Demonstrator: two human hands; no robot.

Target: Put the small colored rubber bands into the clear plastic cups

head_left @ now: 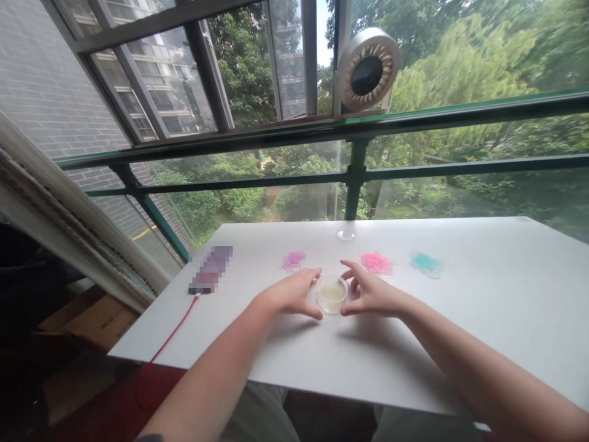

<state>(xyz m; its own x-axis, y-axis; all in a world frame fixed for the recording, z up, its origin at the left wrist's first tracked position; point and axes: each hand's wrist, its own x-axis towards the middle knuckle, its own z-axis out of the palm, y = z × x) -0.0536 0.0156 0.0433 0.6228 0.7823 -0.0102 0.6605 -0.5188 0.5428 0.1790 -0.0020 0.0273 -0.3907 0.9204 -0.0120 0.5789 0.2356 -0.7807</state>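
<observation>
A small round clear container (332,296) with something pale yellowish inside stands on the white table, between my two hands. My left hand (297,293) curves around its left side, with thumb and fingers apart. On the other side, my right hand (368,291) has its fingers spread, the thumb low and the index finger stretched past the far rim. Fingertips of both hands are very near the container; whether they touch it is hard to see. Beyond them lie loose piles of thin strands: purple (293,261), pink (377,263) and teal (426,264).
A clear round lid-like disc (346,234) lies near the far edge of the white table (488,313). At the left is a blurred-out phone-like device (212,270) with a red cable (177,328). A green railing (294,181) and windows stand behind.
</observation>
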